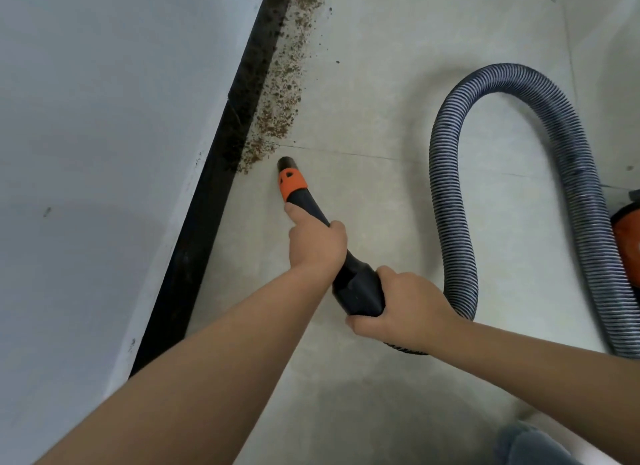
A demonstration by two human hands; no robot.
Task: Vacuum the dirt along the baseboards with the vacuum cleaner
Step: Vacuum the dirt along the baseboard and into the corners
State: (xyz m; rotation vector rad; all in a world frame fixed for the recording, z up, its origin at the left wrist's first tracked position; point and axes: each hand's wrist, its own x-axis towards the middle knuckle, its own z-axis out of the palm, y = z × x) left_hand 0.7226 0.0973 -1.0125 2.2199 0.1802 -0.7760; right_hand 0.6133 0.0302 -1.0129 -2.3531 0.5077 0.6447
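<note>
A black vacuum nozzle with an orange collar points at the floor, its tip just right of the near end of a band of brown dirt. The dirt lies along the black baseboard, which runs diagonally from bottom left to top centre. My left hand grips the nozzle's neck, with one finger stretched toward the orange collar. My right hand grips the thick black handle end where the hose joins. The grey ribbed hose loops up and round to the right.
The orange vacuum body shows at the right edge. A white wall fills the left. Pale floor tiles stretch ahead. A bit of grey fabric sits at the bottom right.
</note>
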